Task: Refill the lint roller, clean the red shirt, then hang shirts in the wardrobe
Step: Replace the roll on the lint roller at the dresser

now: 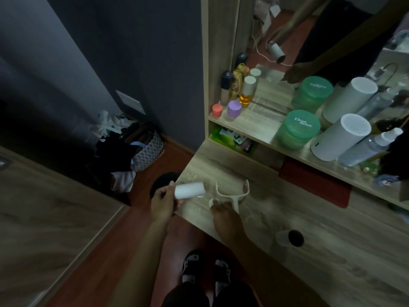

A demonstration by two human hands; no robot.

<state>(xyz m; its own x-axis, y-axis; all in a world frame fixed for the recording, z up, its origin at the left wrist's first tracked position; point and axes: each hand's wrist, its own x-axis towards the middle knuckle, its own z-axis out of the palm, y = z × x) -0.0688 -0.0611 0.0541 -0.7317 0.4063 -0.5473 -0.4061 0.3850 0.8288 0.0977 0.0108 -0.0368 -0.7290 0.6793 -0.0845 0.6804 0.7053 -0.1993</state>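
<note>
My left hand (162,201) holds a white cylindrical lint roll (190,190) by its left end, over the left corner of the wooden dressing table (321,251). The empty cream roller frame (234,192) lies on the tabletop just right of the roll, its fork pointing away from me. My right hand (223,214) rests on the table at the frame's handle, fingers touching it; whether it grips the handle is unclear. A folded red cloth (316,185) lies further right under the shelf.
A shelf (254,122) above the table carries bottles, a green jar (298,128) and a white cylinder (340,138), backed by a mirror. A dark round item (295,238) lies on the table. A basket of clothes (141,149) stands on the floor at left.
</note>
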